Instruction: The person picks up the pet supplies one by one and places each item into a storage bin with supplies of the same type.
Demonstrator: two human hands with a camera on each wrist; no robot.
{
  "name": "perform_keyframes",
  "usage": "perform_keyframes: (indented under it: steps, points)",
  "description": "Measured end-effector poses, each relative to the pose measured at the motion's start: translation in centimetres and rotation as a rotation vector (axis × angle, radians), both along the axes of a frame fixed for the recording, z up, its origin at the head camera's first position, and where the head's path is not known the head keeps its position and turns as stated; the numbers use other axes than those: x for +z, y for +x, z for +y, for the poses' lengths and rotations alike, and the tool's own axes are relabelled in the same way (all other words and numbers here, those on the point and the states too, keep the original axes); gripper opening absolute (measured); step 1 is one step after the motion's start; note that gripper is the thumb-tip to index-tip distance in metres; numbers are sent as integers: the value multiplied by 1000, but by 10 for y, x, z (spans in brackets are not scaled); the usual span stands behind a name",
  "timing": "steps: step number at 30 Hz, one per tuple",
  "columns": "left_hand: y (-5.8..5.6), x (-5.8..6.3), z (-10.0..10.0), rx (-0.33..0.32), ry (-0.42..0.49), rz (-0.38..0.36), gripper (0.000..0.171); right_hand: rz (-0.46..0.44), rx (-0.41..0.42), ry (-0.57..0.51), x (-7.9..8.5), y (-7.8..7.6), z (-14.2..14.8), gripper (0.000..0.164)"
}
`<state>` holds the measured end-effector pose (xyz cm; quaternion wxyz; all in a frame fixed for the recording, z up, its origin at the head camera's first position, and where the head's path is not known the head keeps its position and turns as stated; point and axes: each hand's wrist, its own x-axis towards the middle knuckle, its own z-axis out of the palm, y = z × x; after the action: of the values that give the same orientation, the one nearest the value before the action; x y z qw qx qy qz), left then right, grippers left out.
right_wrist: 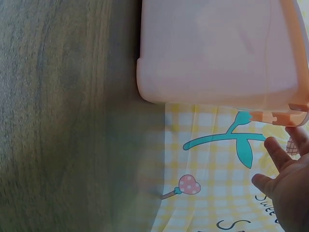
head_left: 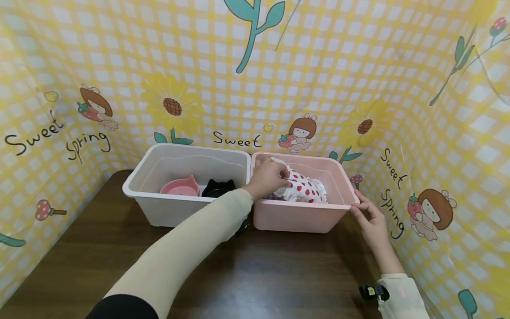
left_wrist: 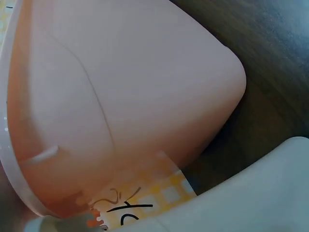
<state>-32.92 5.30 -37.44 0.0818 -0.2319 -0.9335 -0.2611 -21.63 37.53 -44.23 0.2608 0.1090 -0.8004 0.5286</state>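
My left hand reaches into the pink bin at its left end, fingers curled. It pinches the edge of a white cloth with red prints and ruffled edges, which lies bunched inside the bin. My right hand is at the bin's right front corner, its fingertips touching the rim. In the right wrist view the fingers of the right hand are loosely spread beside the rim. The left wrist view shows the side of the pink bin; the cloth is hidden there.
A light grey bin stands against the pink bin's left side. In it are a pink dish with a pointed ear and a black eared dish. Both bins stand on a dark wooden table, with a yellow checked sheet behind and at the sides.
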Motion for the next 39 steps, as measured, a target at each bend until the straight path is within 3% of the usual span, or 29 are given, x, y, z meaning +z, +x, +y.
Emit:
perform_keyframes:
  steps: [10, 21, 30, 39]
  points:
    - [8, 5, -10, -35, -80, -31, 33, -22, -20, 11, 16, 12, -12, 11]
    - [14, 20, -33, -73, -42, -28, 35, -42, -31, 4, -4, -3, 4, 15]
    - [33, 29, -62, -92, 125, -46, 28, -30, -92, 159, 3, 0, 2, 15]
    - [55, 31, -84, -106, 187, -78, 24, 22, -163, 259, 6, 5, 1, 13]
